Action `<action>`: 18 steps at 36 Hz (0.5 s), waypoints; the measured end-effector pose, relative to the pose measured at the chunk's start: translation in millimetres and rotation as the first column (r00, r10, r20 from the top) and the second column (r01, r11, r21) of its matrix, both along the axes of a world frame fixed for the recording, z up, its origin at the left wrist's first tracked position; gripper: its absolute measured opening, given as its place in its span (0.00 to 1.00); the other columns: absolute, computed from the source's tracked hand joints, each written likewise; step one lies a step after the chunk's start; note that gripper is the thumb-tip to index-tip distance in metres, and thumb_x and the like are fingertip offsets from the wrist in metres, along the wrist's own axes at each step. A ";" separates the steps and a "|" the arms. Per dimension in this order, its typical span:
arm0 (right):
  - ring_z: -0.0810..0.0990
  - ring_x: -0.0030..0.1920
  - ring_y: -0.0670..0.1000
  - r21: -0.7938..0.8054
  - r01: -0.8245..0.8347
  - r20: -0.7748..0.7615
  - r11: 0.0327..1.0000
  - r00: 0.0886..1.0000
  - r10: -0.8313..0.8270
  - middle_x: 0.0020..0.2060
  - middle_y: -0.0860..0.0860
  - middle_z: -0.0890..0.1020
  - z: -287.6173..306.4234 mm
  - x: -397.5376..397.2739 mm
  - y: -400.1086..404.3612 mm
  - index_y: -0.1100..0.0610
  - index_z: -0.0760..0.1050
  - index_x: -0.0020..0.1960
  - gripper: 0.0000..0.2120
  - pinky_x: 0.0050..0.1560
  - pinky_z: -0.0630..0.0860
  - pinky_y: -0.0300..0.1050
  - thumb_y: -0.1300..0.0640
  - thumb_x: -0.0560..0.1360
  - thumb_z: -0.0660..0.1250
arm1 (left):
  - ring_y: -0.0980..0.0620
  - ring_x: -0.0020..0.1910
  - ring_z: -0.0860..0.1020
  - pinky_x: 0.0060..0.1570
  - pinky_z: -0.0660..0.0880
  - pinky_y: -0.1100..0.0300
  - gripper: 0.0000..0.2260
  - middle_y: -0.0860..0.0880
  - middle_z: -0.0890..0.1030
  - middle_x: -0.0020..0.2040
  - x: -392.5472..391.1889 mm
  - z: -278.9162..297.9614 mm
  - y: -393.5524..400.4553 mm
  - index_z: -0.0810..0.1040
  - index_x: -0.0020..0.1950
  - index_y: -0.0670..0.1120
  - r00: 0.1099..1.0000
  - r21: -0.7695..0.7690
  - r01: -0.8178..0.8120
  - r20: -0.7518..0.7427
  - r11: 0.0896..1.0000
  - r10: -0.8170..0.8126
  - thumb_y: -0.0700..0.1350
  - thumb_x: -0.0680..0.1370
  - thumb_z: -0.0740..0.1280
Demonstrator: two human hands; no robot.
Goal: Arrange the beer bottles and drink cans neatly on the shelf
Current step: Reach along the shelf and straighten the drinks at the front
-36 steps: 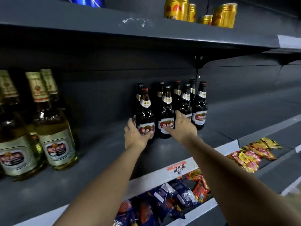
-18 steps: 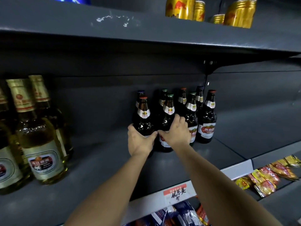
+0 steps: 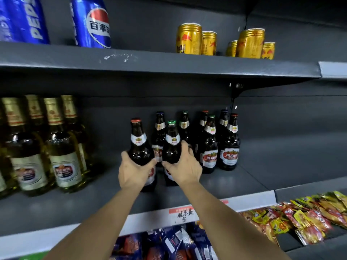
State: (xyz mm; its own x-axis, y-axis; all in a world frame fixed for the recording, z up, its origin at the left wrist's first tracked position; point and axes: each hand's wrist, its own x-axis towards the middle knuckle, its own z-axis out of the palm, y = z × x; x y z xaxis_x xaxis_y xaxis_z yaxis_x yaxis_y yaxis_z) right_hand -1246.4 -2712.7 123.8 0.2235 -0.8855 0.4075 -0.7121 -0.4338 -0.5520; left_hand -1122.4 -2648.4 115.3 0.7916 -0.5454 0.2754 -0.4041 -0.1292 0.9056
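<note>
The left hand (image 3: 134,172) has closed round the red-capped bottle (image 3: 139,147) and drawn it toward 7 o'clock, away from the group. The right hand (image 3: 185,168) now grips the green-capped bottle (image 3: 171,147) beside it.

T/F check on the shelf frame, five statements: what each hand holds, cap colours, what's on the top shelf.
1. The left hand grips a dark bottle with a red cap. True.
2. The right hand rests flat on the shelf and holds nothing. False: it grips the dark bottle with a green cap.
3. Gold cans stand on the top shelf. True.
4. The blue Pepsi cans stand to the right of the gold cans. False: they stand to the left.
5. The pale bottles with gold foil necks lie on their sides. False: they stand upright, left of the dark bottles.
</note>
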 end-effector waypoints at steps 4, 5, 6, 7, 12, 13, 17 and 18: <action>0.76 0.61 0.57 -0.068 -0.122 0.002 0.990 0.993 0.122 0.66 0.52 0.70 5.2 6.2 34.8 0.49 0.54 0.74 0.41 0.50 0.74 0.50 0.39 0.69 0.71 | 0.40 0.56 0.78 0.53 0.75 0.49 0.30 0.40 0.79 0.57 5.0 8.9 44.0 0.68 0.58 0.43 0.994 -0.018 -0.104 0.014 0.994 0.104 0.53 0.66 0.79; 0.75 0.61 0.57 -0.083 -0.157 0.008 0.984 0.987 0.158 0.66 0.52 0.70 6.1 9.8 44.3 0.49 0.54 0.74 0.41 0.50 0.74 0.50 0.38 0.69 0.71 | 0.40 0.57 0.77 0.53 0.74 0.49 0.30 0.40 0.78 0.58 6.8 11.1 56.7 0.68 0.59 0.42 0.991 -0.019 -0.129 0.014 0.991 0.130 0.52 0.66 0.79; 0.75 0.62 0.57 -0.093 -0.192 0.014 0.977 0.981 0.194 0.66 0.52 0.69 6.9 14.6 54.4 0.49 0.54 0.74 0.41 0.51 0.74 0.51 0.38 0.69 0.70 | 0.39 0.58 0.77 0.54 0.74 0.48 0.31 0.40 0.78 0.59 9.5 12.8 69.5 0.67 0.60 0.42 0.988 -0.018 -0.155 0.012 0.988 0.155 0.53 0.67 0.79; 0.75 0.62 0.57 -0.097 -0.222 0.017 0.970 0.974 0.225 0.67 0.52 0.68 7.8 20.7 65.0 0.49 0.54 0.75 0.41 0.51 0.74 0.51 0.38 0.69 0.70 | 0.39 0.59 0.77 0.55 0.74 0.48 0.32 0.40 0.78 0.60 12.7 14.0 82.7 0.67 0.61 0.42 0.984 -0.013 -0.180 0.010 0.984 0.180 0.53 0.67 0.78; 0.75 0.62 0.59 -0.084 -0.328 0.039 0.941 0.943 0.331 0.69 0.53 0.66 11.6 63.6 125.2 0.49 0.54 0.74 0.40 0.49 0.74 0.50 0.36 0.70 0.69 | 0.40 0.61 0.76 0.55 0.74 0.48 0.34 0.40 0.77 0.62 33.4 14.2 155.5 0.66 0.66 0.42 0.954 0.014 -0.298 0.019 0.954 0.298 0.55 0.68 0.77; 0.75 0.61 0.59 -0.077 -0.348 0.047 0.934 0.935 0.352 0.68 0.53 0.66 11.5 73.7 138.1 0.49 0.54 0.73 0.40 0.50 0.74 0.50 0.36 0.70 0.69 | 0.40 0.61 0.75 0.55 0.73 0.49 0.34 0.40 0.76 0.62 39.0 13.3 170.7 0.66 0.66 0.42 0.948 0.017 -0.317 0.022 0.948 0.316 0.54 0.68 0.77; 0.76 0.59 0.59 -0.059 -0.423 0.041 0.904 0.904 0.425 0.67 0.52 0.68 9.3 119.7 191.4 0.48 0.55 0.72 0.39 0.48 0.73 0.50 0.36 0.69 0.69 | 0.41 0.60 0.76 0.50 0.72 0.52 0.30 0.43 0.77 0.62 71.8 7.5 232.1 0.67 0.64 0.43 0.923 0.007 -0.384 -0.014 0.923 0.384 0.53 0.69 0.77; 0.77 0.59 0.59 -0.056 -0.439 0.037 0.897 0.897 0.441 0.66 0.52 0.68 8.7 133.2 205.8 0.48 0.56 0.71 0.39 0.47 0.73 0.50 0.36 0.69 0.69 | 0.42 0.59 0.76 0.49 0.72 0.52 0.29 0.43 0.77 0.61 83.0 5.6 248.7 0.67 0.62 0.44 0.917 -0.002 -0.398 -0.028 0.917 0.398 0.53 0.69 0.77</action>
State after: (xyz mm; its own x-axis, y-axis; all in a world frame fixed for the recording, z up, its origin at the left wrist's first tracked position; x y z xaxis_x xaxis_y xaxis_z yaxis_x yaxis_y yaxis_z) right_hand -1113.2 -2506.9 132.5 0.5653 -0.6816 0.4645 -0.4162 -0.7219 -0.5529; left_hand -1039.4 -2399.7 120.9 0.9499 -0.1820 0.2542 -0.2966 -0.2679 0.9166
